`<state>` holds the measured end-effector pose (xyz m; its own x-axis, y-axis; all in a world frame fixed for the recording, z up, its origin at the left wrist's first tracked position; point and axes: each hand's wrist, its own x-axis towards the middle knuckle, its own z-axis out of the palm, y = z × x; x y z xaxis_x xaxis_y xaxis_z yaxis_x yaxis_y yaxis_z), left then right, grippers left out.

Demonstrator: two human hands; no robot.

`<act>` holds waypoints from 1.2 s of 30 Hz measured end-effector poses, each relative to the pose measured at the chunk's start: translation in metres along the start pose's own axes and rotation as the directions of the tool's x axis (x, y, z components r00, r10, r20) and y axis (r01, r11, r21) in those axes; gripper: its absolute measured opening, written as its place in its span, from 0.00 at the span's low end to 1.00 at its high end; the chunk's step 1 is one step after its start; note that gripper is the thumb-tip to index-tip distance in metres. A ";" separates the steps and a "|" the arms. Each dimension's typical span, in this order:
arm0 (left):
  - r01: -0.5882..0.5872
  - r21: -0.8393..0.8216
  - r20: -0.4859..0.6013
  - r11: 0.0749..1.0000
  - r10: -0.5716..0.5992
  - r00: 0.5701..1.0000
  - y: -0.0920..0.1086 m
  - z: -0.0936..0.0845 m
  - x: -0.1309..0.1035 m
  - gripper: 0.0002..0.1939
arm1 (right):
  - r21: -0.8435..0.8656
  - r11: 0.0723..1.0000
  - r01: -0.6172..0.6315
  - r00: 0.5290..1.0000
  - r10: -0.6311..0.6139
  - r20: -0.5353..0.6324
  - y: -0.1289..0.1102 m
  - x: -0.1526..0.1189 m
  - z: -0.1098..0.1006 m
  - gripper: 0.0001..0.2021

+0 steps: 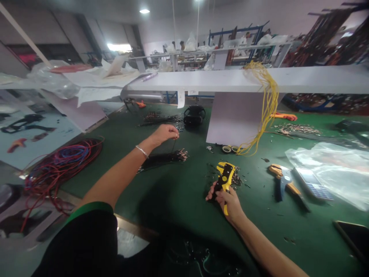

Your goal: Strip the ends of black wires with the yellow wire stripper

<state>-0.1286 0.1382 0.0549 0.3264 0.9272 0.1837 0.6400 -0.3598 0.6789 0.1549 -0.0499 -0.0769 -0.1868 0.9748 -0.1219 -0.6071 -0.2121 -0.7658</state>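
Observation:
My left hand is pinched around a thin black wire above the green bench. Just below it lies a bundle of black wires, with bare copper ends at the right. In my right hand is a yellow and black wire stripper, its jaws pointing away from me. My fingers wrap its handles. Beside the tool sits a small heap of dark wire scraps, partly hidden behind it.
Yellow wires hang from the white shelf. Coiled red and blue wires lie at left. On the right are a second wire stripper, a keypad phone and a clear plastic bag. Tape rolls stand mid-bench.

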 end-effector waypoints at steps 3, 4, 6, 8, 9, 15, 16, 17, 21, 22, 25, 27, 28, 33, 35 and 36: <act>-0.002 -0.294 -0.134 0.956 -0.039 0.990 0.007 -0.019 -0.002 0.07 | 0.001 1.000 -0.002 1.000 0.002 -0.001 0.000 0.000 -0.001 0.11; -0.022 -0.418 -0.185 0.908 -0.062 0.981 0.009 -0.025 -0.002 0.05 | 0.002 1.000 -0.004 1.000 0.004 -0.001 0.000 0.001 -0.001 0.11; -0.090 -0.567 -0.279 0.819 -0.087 0.956 0.013 -0.036 -0.003 0.03 | 0.005 1.000 -0.005 1.000 0.005 -0.002 0.001 0.001 -0.001 0.12; -0.162 -0.617 -0.357 0.770 -0.091 0.930 0.017 -0.045 -0.002 0.03 | 0.006 1.000 -0.004 1.000 0.004 -0.007 0.001 0.001 -0.001 0.12; -0.186 -0.631 -0.384 0.753 -0.095 0.919 0.019 -0.048 -0.002 0.03 | 0.005 1.000 -0.004 1.000 0.004 -0.009 0.001 0.001 -0.001 0.12; -0.174 -0.667 -0.406 0.725 -0.158 0.900 0.031 -0.057 0.001 0.04 | 0.000 1.000 0.004 1.000 -0.004 -0.004 0.001 0.000 -0.001 0.12; -0.170 -0.653 -0.415 0.738 -0.161 0.895 0.032 -0.055 0.001 0.05 | 0.000 1.000 0.007 1.000 -0.007 -0.001 0.000 0.000 -0.001 0.12; -0.157 -0.627 -0.423 0.763 -0.165 0.891 0.032 -0.052 0.000 0.06 | 0.002 1.000 0.008 1.000 -0.008 0.002 0.000 0.001 0.000 0.12; 0.104 -0.374 -0.329 0.922 -0.236 0.914 0.024 -0.031 -0.011 0.09 | 0.015 1.000 0.003 1.000 -0.004 0.015 -0.002 0.001 0.002 0.12; 0.202 -0.267 -0.262 0.942 -0.272 0.926 0.019 -0.024 -0.015 0.10 | 0.019 1.000 0.002 1.000 -0.002 0.012 -0.002 0.001 0.002 0.12; 0.318 -0.073 -0.131 0.945 -0.326 0.936 0.002 -0.002 -0.030 0.09 | 0.024 1.000 0.006 1.000 -0.006 0.000 -0.003 0.002 0.004 0.12; 0.351 -0.011 -0.069 0.936 -0.351 0.934 -0.011 0.012 -0.041 0.07 | 0.024 1.000 0.013 1.000 -0.013 0.000 -0.003 0.002 0.004 0.11; 0.362 0.021 -0.040 0.932 -0.361 0.932 -0.018 0.019 -0.046 0.07 | 0.022 1.000 0.015 1.000 -0.015 0.003 -0.003 0.002 0.004 0.11; 0.376 0.126 0.076 0.918 -0.387 0.919 -0.048 0.045 -0.066 0.08 | 0.023 1.000 0.013 1.000 -0.013 0.024 -0.003 0.001 0.002 0.12; 0.384 0.138 0.072 0.913 -0.396 0.916 -0.057 0.051 -0.069 0.09 | 0.022 1.000 0.014 1.000 -0.014 0.021 -0.002 0.001 0.001 0.12; 0.387 0.137 0.061 0.912 -0.398 0.915 -0.060 0.052 -0.069 0.10 | 0.021 1.000 0.012 1.000 -0.012 0.019 -0.002 0.001 0.001 0.12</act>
<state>-0.1530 0.0898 -0.0355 0.0868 0.9856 -0.1454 0.8053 0.0165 0.5927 0.1551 -0.0483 -0.0745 -0.1942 0.9758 -0.1003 -0.6255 -0.2019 -0.7536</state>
